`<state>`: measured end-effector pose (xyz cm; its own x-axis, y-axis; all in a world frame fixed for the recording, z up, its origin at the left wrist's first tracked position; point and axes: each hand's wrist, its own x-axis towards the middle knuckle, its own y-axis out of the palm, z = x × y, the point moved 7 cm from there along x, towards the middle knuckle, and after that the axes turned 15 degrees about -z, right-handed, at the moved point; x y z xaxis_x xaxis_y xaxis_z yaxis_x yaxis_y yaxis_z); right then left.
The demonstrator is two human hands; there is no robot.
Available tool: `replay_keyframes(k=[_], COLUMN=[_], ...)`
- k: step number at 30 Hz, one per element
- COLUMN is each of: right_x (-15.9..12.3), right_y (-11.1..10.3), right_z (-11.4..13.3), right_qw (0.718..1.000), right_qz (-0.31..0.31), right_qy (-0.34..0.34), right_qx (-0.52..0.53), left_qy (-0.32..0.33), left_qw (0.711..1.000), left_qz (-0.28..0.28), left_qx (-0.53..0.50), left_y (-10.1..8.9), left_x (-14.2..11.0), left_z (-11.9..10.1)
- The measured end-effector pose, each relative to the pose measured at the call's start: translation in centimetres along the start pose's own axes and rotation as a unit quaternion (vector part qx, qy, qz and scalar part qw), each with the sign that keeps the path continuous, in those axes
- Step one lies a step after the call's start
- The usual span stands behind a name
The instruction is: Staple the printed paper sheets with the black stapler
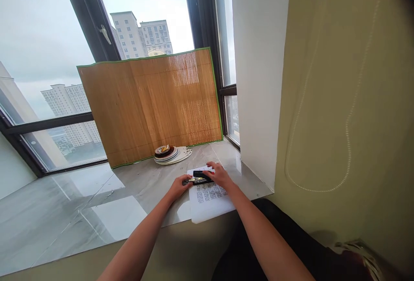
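Note:
A black stapler (201, 174) with a silvery inner part showing lies over a printed sheet of paper (211, 207) on the marble-patterned sill. Its top appears raised from the base. On its left end, the fingers of my left hand (177, 187) are closed around the metal part. My right hand (221, 175) grips the right end from above, fingers bent over the black top. The paper's near edge hangs slightly past the sill's front edge. My fingers hide parts of the stapler, and any staples are too small to make out.
Beyond the hands, a stack of plates (166, 155) rests on the sill (129, 192). A bamboo mat (155, 104) with green edging leans against the window. To the right are a white wall corner (258, 78) and a hanging bead chain (348, 143).

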<state>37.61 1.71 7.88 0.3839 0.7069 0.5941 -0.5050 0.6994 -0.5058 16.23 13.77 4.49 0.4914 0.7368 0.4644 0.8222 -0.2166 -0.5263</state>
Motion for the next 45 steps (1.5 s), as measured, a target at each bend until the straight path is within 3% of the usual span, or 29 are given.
replay_keyframes(k=[3, 7, 11, 14, 16, 19, 20, 21, 25, 28, 32, 36, 38, 41, 43, 45], right_x=[-0.7, -1.0, -1.3, -2.0, -2.9, -4.7, -5.2, -5.6, -6.6, -6.9, -6.5, -5.9, -4.5, -2.1, -1.5, -1.5], right_y=[1.8, 2.1, 0.9, 0.2, 0.2, 0.7, 0.8, 0.9, 1.4, 1.7, 1.9, 1.6, 0.8, -0.6, -0.9, -0.6], right_z=[0.9, 1.1, 2.0, 3.9, 5.8, 8.4, 9.0, 9.4, 10.4, 10.5, 10.1, 9.5, 8.4, 4.8, 2.6, 1.5], right_qw=[0.997, 0.997, 0.999, 0.987, 0.961, 0.893, 0.872, 0.853, 0.808, 0.795, 0.812, 0.846, 0.898, 0.975, 0.991, 0.995], right_qz=[0.062, 0.063, -0.005, -0.087, -0.126, -0.167, -0.177, -0.185, -0.199, -0.196, -0.178, -0.161, -0.166, -0.168, -0.132, -0.082], right_qy=[-0.036, -0.027, -0.038, -0.129, -0.236, -0.4, -0.439, -0.468, -0.535, -0.553, -0.535, -0.493, -0.396, -0.136, -0.003, 0.054], right_qx=[-0.006, -0.028, -0.032, -0.049, -0.075, -0.118, -0.128, -0.135, -0.149, -0.153, -0.154, -0.122, -0.092, -0.045, -0.031, -0.037], left_qy=[-0.02, -0.057, -0.139, -0.218, -0.287, -0.404, -0.422, -0.426, -0.417, -0.418, -0.415, -0.405, -0.398, -0.367, -0.338, -0.284], left_qw=[0.999, 0.992, 0.953, 0.906, 0.853, 0.713, 0.68, 0.668, 0.664, 0.663, 0.667, 0.697, 0.707, 0.748, 0.784, 0.835], left_qz=[-0.009, -0.044, -0.133, -0.155, -0.134, -0.121, -0.126, -0.135, -0.155, -0.162, -0.16, -0.155, -0.162, -0.181, -0.193, -0.184], left_qx=[-0.034, -0.105, -0.234, -0.329, -0.414, -0.561, -0.586, -0.595, -0.6, -0.599, -0.598, -0.571, -0.561, -0.523, -0.483, -0.435], left_y=[-0.1, -0.4, -1.0, -0.9, -0.4, 0.5, 0.6, 0.5, 0.4, 0.4, 0.5, 0.4, 0.4, 0.1, 0.0, -0.1], left_x=[-0.1, -0.3, -0.5, -1.2, -1.9, -3.0, -3.2, -3.3, -3.3, -3.5, -3.6, -3.7, -3.7, -3.7, -3.7, -3.5], left_z=[-0.1, -0.5, 0.3, 1.7, 2.6, 3.7, 3.8, 3.9, 3.8, 3.6, 3.4, 3.2, 3.1, 2.8, 2.3, 1.0])
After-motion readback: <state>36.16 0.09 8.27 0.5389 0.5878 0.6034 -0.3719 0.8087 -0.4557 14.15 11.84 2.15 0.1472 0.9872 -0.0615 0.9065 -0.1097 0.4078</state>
